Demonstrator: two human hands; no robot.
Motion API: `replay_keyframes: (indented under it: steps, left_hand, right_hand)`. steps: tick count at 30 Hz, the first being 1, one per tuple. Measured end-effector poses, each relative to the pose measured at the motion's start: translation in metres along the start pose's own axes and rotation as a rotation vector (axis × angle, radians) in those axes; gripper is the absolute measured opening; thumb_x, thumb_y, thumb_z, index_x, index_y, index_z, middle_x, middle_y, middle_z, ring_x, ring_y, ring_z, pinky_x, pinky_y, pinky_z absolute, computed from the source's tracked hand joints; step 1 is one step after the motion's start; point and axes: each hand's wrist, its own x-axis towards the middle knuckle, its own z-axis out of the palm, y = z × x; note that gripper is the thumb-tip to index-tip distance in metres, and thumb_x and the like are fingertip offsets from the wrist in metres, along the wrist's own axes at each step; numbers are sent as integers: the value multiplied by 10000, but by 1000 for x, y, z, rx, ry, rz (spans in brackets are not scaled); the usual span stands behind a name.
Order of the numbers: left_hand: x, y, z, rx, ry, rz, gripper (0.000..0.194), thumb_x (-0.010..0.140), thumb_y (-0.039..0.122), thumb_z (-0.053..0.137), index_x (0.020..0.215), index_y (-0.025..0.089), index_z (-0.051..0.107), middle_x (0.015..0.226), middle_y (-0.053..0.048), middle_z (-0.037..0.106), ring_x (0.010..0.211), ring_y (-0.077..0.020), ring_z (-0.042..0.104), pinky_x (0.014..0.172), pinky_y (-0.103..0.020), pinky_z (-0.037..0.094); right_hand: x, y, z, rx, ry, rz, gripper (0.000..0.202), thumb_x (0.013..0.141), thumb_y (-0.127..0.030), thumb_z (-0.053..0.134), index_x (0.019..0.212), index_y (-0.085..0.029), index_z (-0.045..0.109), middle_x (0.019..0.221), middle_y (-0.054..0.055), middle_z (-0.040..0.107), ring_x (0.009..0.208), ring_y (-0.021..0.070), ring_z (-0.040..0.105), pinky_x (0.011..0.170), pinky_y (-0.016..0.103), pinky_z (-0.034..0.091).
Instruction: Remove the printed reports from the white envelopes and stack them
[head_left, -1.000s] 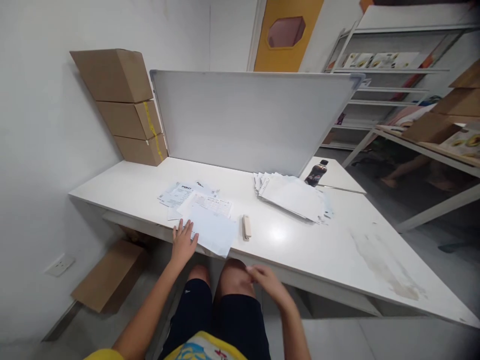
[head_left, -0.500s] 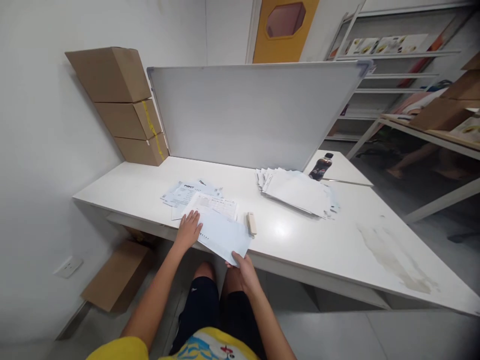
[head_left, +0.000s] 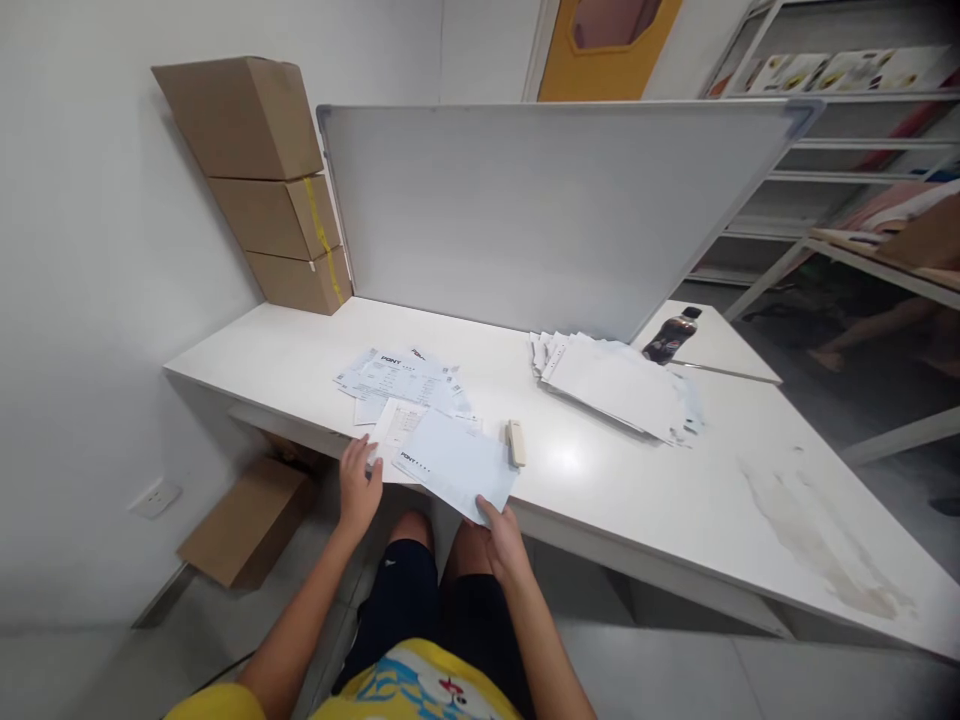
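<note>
My right hand [head_left: 504, 540] pinches the lower right corner of a pale blue sheet [head_left: 461, 458] printed "PONY", with the thumb on top. The sheet extends over the desk's front edge. At its left, my left hand [head_left: 360, 485] has its fingers closed at the edge of a white printed sheet [head_left: 391, 428], partly covered by the blue one. Behind both lies a loose pile of pale blue printed sheets [head_left: 394, 373]. Just right of the held sheet is a small beige object [head_left: 516, 443], possibly a stapler.
A fanned paper stack [head_left: 607, 385] and a dark drink bottle [head_left: 673, 336] are on the desk [head_left: 592, 490] to the right. A whiteboard [head_left: 540, 220] stands behind, beside stacked cardboard boxes [head_left: 277, 210]. Another box [head_left: 247, 520] is on the floor. A person's leg shows far right.
My left hand has moved off the blue sheet to the white sheet's left edge, and the white sheet has shifted left. My right hand still holds the blue sheet. The view has shifted slightly.
</note>
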Motion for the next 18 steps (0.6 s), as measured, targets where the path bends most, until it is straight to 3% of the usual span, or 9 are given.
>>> replay_keyframes:
  steps: [2,3,5,7,10,14,18]
  left_hand:
    - [9,-4,3,-242,124,-358,317,831,362,524,1077,174,591,1153,-140,620,1131,-252,559,953,-435,457]
    - [14,-7,3,-385,103,-502,325,798,386,564,1037,167,590,1041,-127,645,991,-234,616,857,-409,503]
    - [20,-12,3,-608,-37,-655,360,706,432,657,925,151,607,818,-73,644,731,-182,629,674,-339,525]
    - [23,-16,-1,-682,-121,-676,404,592,451,742,815,139,615,683,-31,609,598,-145,586,570,-288,494]
    - [22,-22,-7,-704,-68,-675,430,517,458,780,747,145,596,641,-10,590,599,-142,580,541,-259,471]
    - [31,-34,-17,-712,126,-693,356,605,437,719,768,168,552,678,-2,583,650,-143,590,576,-264,494]
    - [55,-53,-31,-716,350,-711,230,716,346,635,813,183,506,748,0,574,683,-124,597,621,-266,526]
  right_hand:
    - [-2,-1,3,7,-3,-12,359,590,-359,768,901,-215,660,954,42,743,852,262,691,670,362,575]
    - [-3,-1,4,6,0,-19,360,588,-358,766,900,-214,659,951,41,743,845,262,690,658,361,575]
    - [-5,-3,5,-3,24,-22,360,578,-352,765,890,-207,660,930,41,744,825,262,688,635,355,574]
    - [-8,-5,3,-21,58,-9,346,566,-343,768,861,-196,664,887,43,745,790,256,685,616,347,572]
    - [-12,-6,-4,-37,96,2,307,569,-332,764,822,-190,665,847,42,742,763,247,678,609,338,572]
    - [-20,-5,-14,-42,106,-12,320,581,-333,770,841,-177,667,846,46,740,770,244,673,586,319,558]
    - [-33,-1,-21,-35,108,8,389,560,-344,800,874,-157,668,853,60,740,761,244,671,585,314,550]
